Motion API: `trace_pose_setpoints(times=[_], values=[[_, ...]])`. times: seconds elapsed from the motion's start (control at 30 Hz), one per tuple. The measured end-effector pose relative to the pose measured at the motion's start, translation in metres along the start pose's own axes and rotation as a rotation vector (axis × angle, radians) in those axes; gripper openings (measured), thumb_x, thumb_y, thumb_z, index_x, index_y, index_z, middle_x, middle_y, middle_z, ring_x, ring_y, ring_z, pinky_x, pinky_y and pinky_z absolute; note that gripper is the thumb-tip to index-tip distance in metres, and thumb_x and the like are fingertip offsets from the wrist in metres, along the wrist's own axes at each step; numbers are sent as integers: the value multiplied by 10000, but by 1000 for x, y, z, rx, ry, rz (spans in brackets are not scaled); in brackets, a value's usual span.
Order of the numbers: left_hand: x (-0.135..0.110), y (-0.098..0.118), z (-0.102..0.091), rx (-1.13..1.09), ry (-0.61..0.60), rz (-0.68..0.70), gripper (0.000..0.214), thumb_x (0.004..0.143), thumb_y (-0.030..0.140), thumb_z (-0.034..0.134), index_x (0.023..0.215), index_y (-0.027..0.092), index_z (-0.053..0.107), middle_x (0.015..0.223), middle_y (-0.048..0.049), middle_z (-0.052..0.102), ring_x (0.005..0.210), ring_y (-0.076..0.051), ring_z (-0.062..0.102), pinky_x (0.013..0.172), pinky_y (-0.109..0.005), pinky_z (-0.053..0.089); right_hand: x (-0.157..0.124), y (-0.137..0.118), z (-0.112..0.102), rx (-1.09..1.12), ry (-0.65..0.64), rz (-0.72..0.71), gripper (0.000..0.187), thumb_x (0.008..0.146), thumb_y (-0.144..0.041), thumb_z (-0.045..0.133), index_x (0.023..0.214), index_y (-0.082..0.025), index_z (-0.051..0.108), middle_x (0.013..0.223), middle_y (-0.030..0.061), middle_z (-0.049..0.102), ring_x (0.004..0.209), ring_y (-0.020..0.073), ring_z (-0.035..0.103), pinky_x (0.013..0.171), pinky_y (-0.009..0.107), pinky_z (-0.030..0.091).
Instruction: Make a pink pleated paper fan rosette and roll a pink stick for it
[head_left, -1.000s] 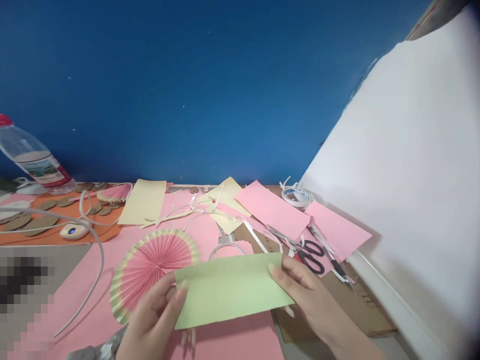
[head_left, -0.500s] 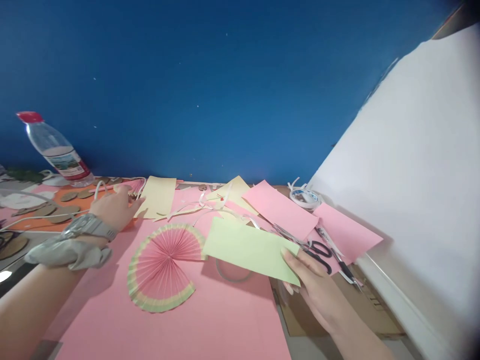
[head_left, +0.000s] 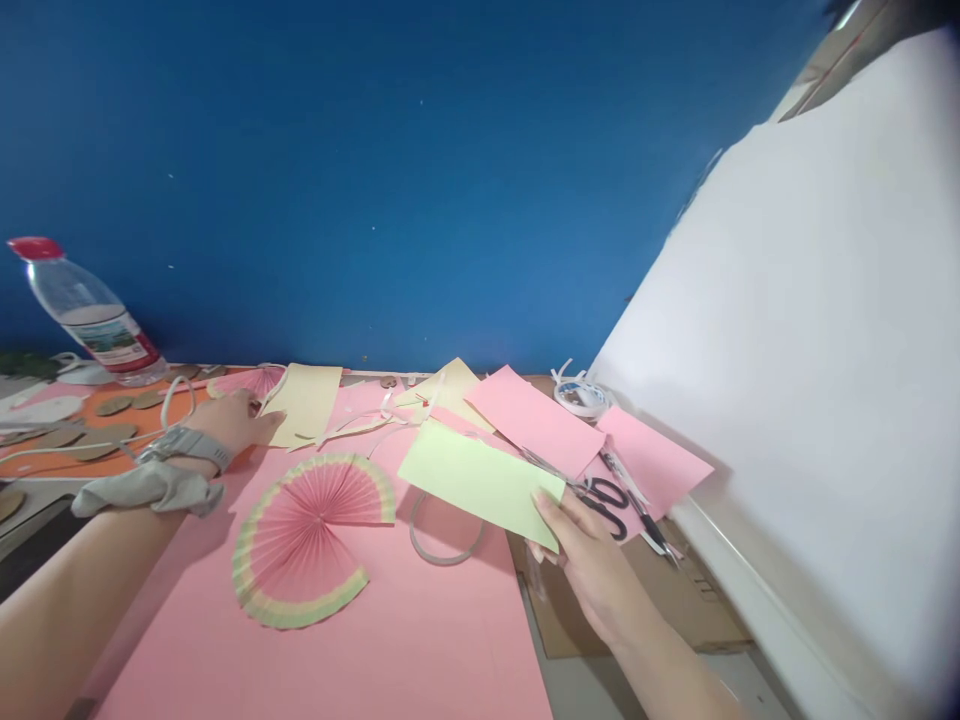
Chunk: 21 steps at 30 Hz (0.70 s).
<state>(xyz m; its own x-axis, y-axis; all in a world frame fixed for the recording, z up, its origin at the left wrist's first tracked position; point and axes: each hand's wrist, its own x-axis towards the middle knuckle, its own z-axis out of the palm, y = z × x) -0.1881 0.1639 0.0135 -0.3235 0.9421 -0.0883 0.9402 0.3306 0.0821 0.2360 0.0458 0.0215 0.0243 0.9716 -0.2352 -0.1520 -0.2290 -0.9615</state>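
Observation:
My right hand pinches the near right corner of a light green paper sheet, thumb on top. The sheet hangs tilted above a pink table covering, over part of a thin ring. My left hand reaches to the back left, beside a pale yellow sheet and a pleated pink paper piece. Its thumb is apart from its bent fingers, whose tips are partly hidden. Between the hands lies a pleated pink paper fan with a yellow-green rim and an open wedge.
Scissors, a pen, pink sheets and a tape roll lie to the right. On the left stands a red-capped bottle near brown discs and a white cord. A blue wall rises behind.
The view has turned slightly right. My left hand has drawn a little nearer, uncovering more of the pleated piece behind it. My right hand still holds the green sheet, now tilted slightly more.

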Motion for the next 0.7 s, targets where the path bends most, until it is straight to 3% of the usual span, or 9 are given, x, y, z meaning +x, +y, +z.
trace_pose_setpoints(times=[0.27,0.53,0.6,0.7], values=[[-1,8,0,57,-10,14,289,888,315,539,1124,149,558,1099,-72,607,915,-202,617,775,-398,521,-1,6,1,-123,-98,11,333,812,-466,587,974,-180,642,586,-29,515,510,127,433,486,246,361],[-21,22,-16,154,298,44,366,884,343,533,1204,167,511,1257,-101,519,1089,-262,537,893,-490,447,-6,-7,3,-72,-20,-17,327,805,-436,607,1017,-188,627,525,-47,480,494,130,410,483,252,352],[-23,24,-15,168,281,77,362,886,337,532,1204,165,510,1242,-100,531,1071,-254,550,880,-479,460,-7,-9,5,-32,26,-46,334,786,-440,623,999,-183,632,557,-40,490,501,126,402,478,250,341],[-24,22,-7,190,134,144,297,887,315,538,1134,150,554,1129,-79,596,948,-212,608,797,-415,512,-6,-8,6,-39,52,-43,362,758,-464,635,992,-188,638,555,-37,488,494,132,400,470,256,332]])
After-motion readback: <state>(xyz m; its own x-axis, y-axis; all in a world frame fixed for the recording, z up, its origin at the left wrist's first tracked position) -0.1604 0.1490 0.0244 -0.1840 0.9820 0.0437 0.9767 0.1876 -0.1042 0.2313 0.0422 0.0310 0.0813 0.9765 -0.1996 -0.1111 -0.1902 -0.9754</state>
